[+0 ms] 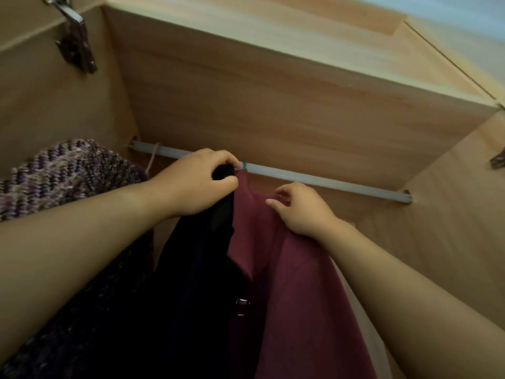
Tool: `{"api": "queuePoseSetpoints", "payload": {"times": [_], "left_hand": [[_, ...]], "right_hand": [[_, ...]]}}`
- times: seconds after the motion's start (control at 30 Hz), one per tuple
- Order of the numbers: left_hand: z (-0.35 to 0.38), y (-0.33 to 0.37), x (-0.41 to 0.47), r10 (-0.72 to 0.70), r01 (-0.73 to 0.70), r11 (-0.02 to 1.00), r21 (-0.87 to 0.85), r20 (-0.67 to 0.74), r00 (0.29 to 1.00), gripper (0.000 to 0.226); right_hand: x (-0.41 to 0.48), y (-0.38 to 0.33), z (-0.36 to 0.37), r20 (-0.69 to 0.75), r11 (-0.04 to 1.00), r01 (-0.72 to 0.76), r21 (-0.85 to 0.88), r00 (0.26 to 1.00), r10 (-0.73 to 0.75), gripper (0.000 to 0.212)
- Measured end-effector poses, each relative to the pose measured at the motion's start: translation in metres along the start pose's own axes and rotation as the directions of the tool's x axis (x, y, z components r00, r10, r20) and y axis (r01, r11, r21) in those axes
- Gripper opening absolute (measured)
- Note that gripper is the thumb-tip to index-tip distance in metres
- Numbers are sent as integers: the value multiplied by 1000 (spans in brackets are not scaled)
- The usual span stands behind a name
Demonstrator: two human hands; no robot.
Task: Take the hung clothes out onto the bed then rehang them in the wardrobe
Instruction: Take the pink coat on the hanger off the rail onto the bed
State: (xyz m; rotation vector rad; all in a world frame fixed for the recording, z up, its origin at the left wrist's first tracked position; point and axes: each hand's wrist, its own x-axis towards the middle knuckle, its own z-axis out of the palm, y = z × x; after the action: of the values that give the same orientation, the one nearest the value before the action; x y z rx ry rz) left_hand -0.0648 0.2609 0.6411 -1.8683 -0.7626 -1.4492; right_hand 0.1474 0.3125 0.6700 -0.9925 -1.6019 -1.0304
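- Under the wardrobe rail (314, 179), mid-span: black garment (199, 258), hung by a teal hook (244, 165). It looks soft and light, and probably slides off its hanger easily.
- Your left hand (196, 184) is curled round its neck, just below the hook. Keep hold there and lift the hook clear.
- Maroon garment (289, 274): touching the black one. Your right hand (300, 212) rests on its shoulder; pinching or not, I cannot tell.
- Knitted garment (68, 173): crowds the left side.
- Top panel (273, 105): sits close above the rail, so lift room is likely small.

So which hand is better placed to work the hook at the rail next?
Probably the left. The left hand grips the top of the black garment right at the rail, beside the teal hook. The right hand sits lower, touching the maroon garment.
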Motion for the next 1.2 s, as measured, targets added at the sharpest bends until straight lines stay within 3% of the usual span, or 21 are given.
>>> {"api": "queuePoseSetpoints", "payload": {"times": [0.1,0.27,0.47,0.9,1.03,1.2], "left_hand": [[10,3,12,-31,31,1000,-4,-34,999,14],[24,-6,3,-37,19,983,-181,-98,994,8],[39,-13,-12,-24,-32,960,-279,-195,980,8],[48,-29,-29,-28,-53,943,-330,-236,971,9],[46,-34,-30,-21,-58,938,-343,-222,975,9],[44,-35,-31,-11,-64,933,-353,-206,978,10]], "right_hand": [[12,6,3,48,999,-8,-44,999,10,38],[12,19,7,20,997,-68,-46,997,69,29],[23,4,17,70,989,-60,-135,995,70,38],[17,13,26,36,989,-144,-9,989,145,30],[20,20,30,-17,964,-250,86,967,252,22],[28,32,25,-68,960,-273,57,959,277,24]]}}
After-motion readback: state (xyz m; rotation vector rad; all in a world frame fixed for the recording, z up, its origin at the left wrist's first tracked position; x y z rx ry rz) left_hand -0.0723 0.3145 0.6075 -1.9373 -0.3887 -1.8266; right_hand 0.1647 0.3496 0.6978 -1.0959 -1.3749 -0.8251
